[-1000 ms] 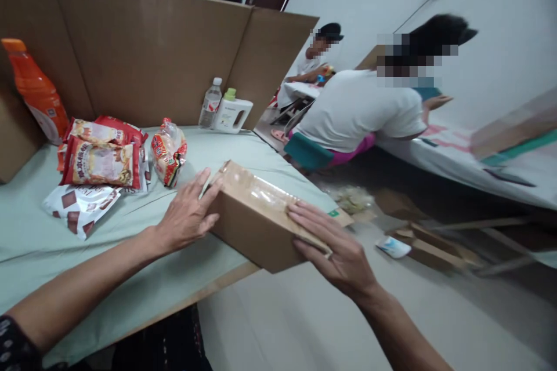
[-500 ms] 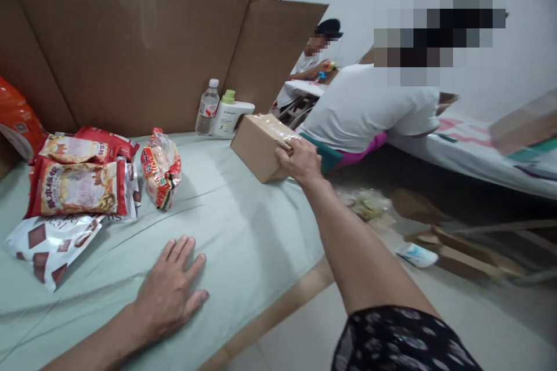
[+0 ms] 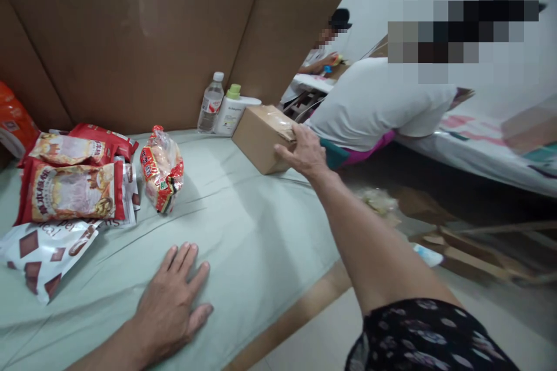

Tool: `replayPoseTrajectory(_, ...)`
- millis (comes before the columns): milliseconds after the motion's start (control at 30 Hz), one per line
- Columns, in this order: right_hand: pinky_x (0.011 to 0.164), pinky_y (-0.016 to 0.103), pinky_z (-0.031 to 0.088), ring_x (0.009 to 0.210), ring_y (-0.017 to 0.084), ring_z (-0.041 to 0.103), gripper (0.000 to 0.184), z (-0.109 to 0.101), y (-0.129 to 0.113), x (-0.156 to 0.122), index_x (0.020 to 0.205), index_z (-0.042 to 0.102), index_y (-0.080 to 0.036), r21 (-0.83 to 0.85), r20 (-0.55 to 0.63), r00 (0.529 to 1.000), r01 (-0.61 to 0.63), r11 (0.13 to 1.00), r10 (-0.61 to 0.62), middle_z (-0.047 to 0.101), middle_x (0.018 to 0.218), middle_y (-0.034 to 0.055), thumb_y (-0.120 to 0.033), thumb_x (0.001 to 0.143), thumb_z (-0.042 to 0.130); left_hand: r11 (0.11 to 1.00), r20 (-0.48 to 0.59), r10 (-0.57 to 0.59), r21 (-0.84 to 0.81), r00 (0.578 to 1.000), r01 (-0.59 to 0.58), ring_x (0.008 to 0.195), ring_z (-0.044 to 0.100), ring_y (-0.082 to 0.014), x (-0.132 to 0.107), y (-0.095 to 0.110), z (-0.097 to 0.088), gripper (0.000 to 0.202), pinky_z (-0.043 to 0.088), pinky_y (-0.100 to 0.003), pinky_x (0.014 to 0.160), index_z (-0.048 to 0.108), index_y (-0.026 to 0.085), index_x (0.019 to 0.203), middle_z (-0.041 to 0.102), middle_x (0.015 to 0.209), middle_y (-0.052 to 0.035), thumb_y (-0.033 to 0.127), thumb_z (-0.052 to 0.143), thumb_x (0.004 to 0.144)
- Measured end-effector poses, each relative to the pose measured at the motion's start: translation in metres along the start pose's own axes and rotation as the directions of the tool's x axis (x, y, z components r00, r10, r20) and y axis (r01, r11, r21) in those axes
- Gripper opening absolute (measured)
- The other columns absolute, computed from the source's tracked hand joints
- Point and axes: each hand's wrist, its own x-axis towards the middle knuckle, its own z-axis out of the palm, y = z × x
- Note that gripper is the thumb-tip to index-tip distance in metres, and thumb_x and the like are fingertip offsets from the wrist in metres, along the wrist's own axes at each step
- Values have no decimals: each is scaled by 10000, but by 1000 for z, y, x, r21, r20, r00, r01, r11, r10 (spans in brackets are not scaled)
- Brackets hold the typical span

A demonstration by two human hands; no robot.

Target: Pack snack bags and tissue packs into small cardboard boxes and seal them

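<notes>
A small brown cardboard box (image 3: 255,142) with clear tape across its top sits at the far right of the green-covered table. My right hand (image 3: 307,153) reaches out to its near right corner, with the thumb spread away from the fingers and touching the box. Some of those fingertips are hidden behind the edge. Flat on the cloth lies my left hand (image 3: 169,298), fingers stretched out and nothing in it. Beyond it stands a red-and-clear snack bag (image 3: 162,171). Several red food packets (image 3: 72,191) are piled to the left, over a white bag with brown diamonds (image 3: 47,255).
A tall cardboard panel (image 3: 143,46) walls off the back. Before it stand a water bottle (image 3: 212,104) and a white bottle with a green cap (image 3: 235,110). An orange package (image 3: 15,122) is at far left. A person in white (image 3: 361,104) sits close on the right.
My right hand's thumb and fingers have spread apart at the box corner, where they were closed on its edge. The view has shifted slightly. My left hand stays flat on the cloth.
</notes>
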Motion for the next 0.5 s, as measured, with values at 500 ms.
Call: replayPoseTrajectory(500, 932, 521, 594, 1208, 324, 693, 412, 35, -120, -251, 1192, 727, -221, 350, 155, 786, 523, 777, -599, 724, 1315, 150, -392, 948, 441, 970, -110, 84, 237, 990, -55, 1348, 548, -393, -4, 16, 7, 640, 377, -525, 1126, 651, 102, 1348, 611, 1402, -271, 611, 497, 992)
